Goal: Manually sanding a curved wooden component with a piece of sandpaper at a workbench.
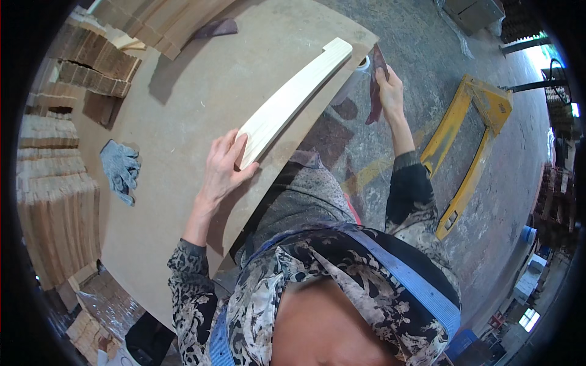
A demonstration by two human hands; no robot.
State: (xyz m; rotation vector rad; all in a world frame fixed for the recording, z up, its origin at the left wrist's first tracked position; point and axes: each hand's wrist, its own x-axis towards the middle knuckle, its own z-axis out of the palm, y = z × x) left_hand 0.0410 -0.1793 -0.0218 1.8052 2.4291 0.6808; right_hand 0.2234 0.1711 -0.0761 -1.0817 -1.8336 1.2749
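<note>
The left hand (224,163) grips the near end of a pale wooden slat (296,97), thumb on its right edge, fingers on its left. The slat lies slantwise on the table (183,116), along the right edge, its stepped end toward the far corner. The right hand (392,93) is closed on a dark red strip (375,97), held just right of that corner, near the slat's far end.

A grey glove (120,168) lies on the left of the table, beside wood stacks (58,213); a dark cloth (217,28) lies on the far side.

On the floor (390,201) to the right stands a yellow pallet jack (475,163); its frame bears a small dark marking, too small to read. The slat's visible face is plain wood grain.
</note>
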